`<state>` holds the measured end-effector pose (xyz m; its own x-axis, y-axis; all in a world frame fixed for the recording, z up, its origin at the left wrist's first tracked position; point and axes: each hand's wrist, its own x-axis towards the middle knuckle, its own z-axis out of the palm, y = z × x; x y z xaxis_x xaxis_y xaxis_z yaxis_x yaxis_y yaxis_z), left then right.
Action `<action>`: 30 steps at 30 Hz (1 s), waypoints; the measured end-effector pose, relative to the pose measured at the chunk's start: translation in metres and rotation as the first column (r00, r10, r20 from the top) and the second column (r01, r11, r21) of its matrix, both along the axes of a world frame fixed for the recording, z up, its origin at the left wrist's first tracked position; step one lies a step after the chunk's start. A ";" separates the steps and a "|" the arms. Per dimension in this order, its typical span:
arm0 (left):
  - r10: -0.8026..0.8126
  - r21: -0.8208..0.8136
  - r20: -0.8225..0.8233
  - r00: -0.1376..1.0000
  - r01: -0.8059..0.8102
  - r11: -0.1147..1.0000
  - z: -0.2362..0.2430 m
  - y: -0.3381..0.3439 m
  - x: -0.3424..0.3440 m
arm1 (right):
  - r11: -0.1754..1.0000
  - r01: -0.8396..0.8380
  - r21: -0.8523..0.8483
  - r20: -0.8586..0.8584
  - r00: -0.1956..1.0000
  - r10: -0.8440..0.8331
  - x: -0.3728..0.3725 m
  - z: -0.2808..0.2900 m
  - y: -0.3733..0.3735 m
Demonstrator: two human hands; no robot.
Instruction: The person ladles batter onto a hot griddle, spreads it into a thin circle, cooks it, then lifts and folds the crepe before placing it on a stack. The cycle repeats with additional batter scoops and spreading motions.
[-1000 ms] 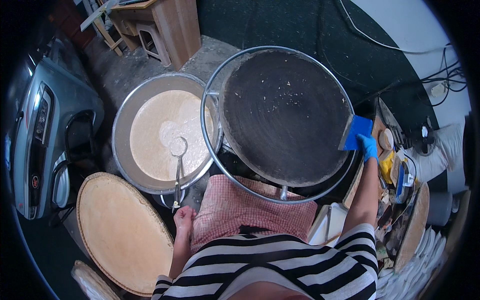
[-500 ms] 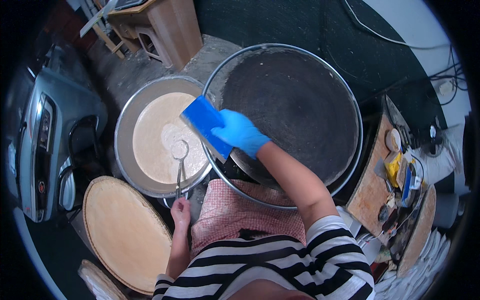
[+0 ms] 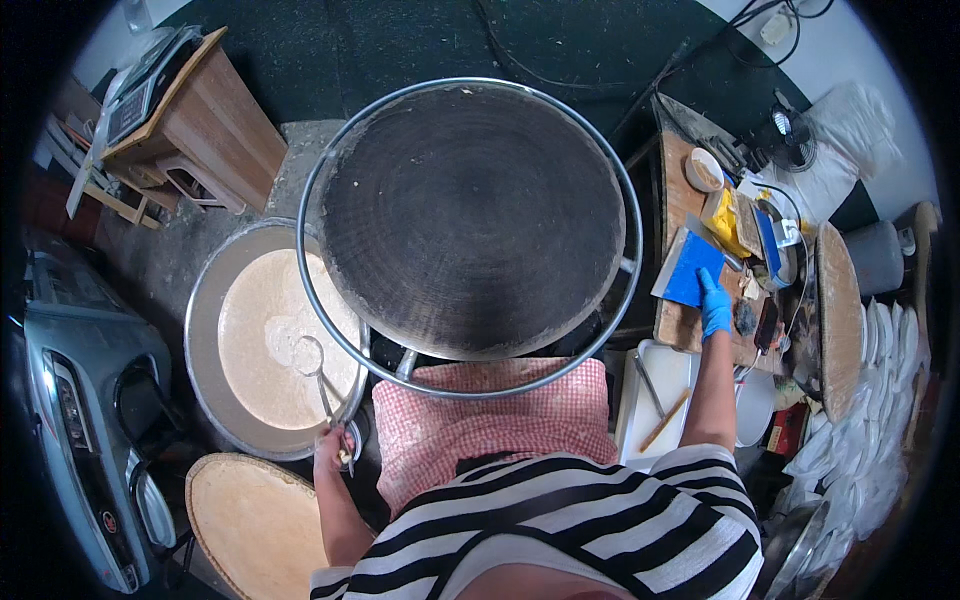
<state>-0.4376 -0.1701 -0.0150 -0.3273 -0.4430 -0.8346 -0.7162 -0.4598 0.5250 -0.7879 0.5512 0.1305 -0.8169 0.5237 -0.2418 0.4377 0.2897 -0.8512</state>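
My left hand [image 3: 334, 446] is closed round the handle of a ladle [image 3: 326, 395]. The ladle's bowl rests in the pale batter [image 3: 262, 325] inside a large metal pot [image 3: 205, 375]. On the other side my right hand [image 3: 714, 306], in a blue glove, grips a wide blue scraper [image 3: 690, 268]. That scraper is over the wooden side board [image 3: 678, 327]; whether it touches the wood I cannot tell. Between my hands sits a round dark griddle [image 3: 470, 220] with a metal ring [image 3: 640, 240] around it.
A white tray [image 3: 634, 430] with two long tools stands below the board. The board also carries a small bowl [image 3: 704, 170], a yellow packet [image 3: 724, 222] and cables. A round pale woven-edged lid [image 3: 255, 520] leans at lower left. Plastic-wrapped stacks [image 3: 880, 380] stand far right.
My right hand has carried the blue scraper from above the pot's edge across to the wooden board on the right. The view has turned rightward. My left hand stays on the ladle.
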 end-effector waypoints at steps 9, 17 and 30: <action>0.304 0.286 -0.010 0.953 -0.289 0.914 -0.006 0.000 -0.029 | 0.958 0.197 0.208 -0.214 0.965 -0.152 0.025 -0.025 0.064; -0.228 -0.376 0.176 0.958 0.279 0.883 0.041 0.040 -0.011 | 0.989 0.138 0.062 0.162 0.976 -0.146 0.219 -0.115 0.021; -0.232 -0.775 0.211 0.949 0.307 0.553 0.113 0.050 0.003 | 0.883 0.404 -0.240 0.602 0.775 -0.191 0.179 -0.219 0.050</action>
